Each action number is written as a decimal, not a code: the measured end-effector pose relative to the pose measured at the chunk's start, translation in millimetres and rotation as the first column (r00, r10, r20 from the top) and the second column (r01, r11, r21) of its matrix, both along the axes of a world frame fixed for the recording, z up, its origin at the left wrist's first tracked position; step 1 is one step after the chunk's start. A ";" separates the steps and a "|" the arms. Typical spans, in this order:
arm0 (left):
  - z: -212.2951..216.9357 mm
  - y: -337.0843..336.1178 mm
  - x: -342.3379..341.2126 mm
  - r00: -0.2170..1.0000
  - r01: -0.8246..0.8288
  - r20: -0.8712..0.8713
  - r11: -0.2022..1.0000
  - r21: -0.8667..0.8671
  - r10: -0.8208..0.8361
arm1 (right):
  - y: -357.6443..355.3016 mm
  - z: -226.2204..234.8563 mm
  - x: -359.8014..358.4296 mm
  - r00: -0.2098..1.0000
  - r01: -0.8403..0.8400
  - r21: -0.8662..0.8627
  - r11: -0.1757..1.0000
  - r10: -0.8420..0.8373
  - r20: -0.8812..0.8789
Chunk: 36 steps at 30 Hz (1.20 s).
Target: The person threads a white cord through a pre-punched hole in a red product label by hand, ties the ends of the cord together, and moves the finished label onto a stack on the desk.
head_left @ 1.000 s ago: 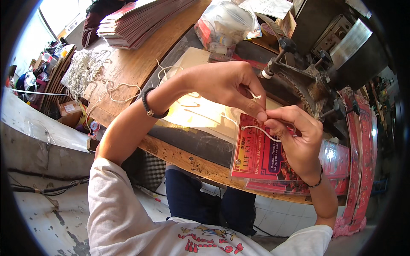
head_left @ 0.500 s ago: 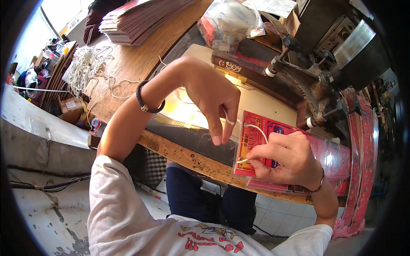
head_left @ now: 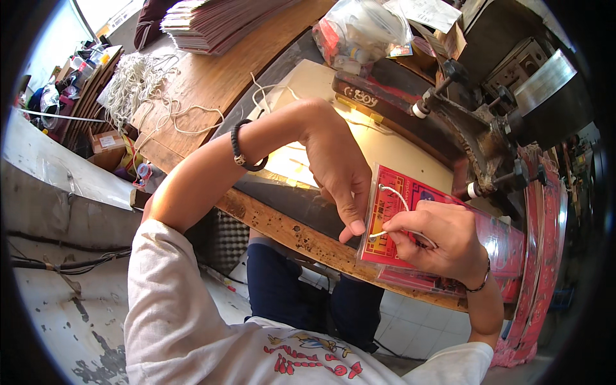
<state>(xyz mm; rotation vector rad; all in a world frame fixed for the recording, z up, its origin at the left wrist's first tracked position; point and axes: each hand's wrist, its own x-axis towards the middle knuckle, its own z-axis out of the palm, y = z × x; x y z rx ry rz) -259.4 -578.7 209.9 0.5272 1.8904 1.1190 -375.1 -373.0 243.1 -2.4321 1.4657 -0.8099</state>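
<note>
A stack of red printed cards in clear plastic (head_left: 394,176) lies at the right front of the bench. White cord (head_left: 399,196) passes through two holes near the top card's left edge. My right hand (head_left: 443,240) rests over this card and pinches the cord by the lower hole, with a bit of it showing past the fingers. At the card's left edge is my left hand (head_left: 340,173), bent at the wrist, thumb and a finger close together by the plastic. Whether they hold cord or the card's edge is hidden.
A heavy metal press (head_left: 478,128) stands at the right rear. Behind the hands lies a pale board (head_left: 308,80). Loose white cords (head_left: 131,86) heap at the left, near a tall stack of cards (head_left: 205,29). A clear bag (head_left: 359,32) sits at the back.
My left hand has come down and right to the card's edge; the cord seen over its fingers is out of sight. My right hand stays over the card, cord now showing beyond its fingers.
</note>
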 end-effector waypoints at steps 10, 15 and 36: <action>-16.2 4.3 -6.6 0.975 0.168 0.104 0.960 0.226 -0.195 | 1.2 -2.5 -2.7 0.995 -0.066 -0.070 0.995 0.061 -0.073; -13.7 4.6 -12.8 0.958 0.102 0.250 0.982 0.159 -0.140 | 2.0 -4.5 -5.4 0.977 -0.106 -0.138 0.985 0.078 -0.197; -24.3 10.6 -8.4 0.977 -0.005 0.202 0.949 0.316 -0.062 | 1.5 -0.2 -4.7 0.946 -0.190 -0.125 0.974 0.148 -0.288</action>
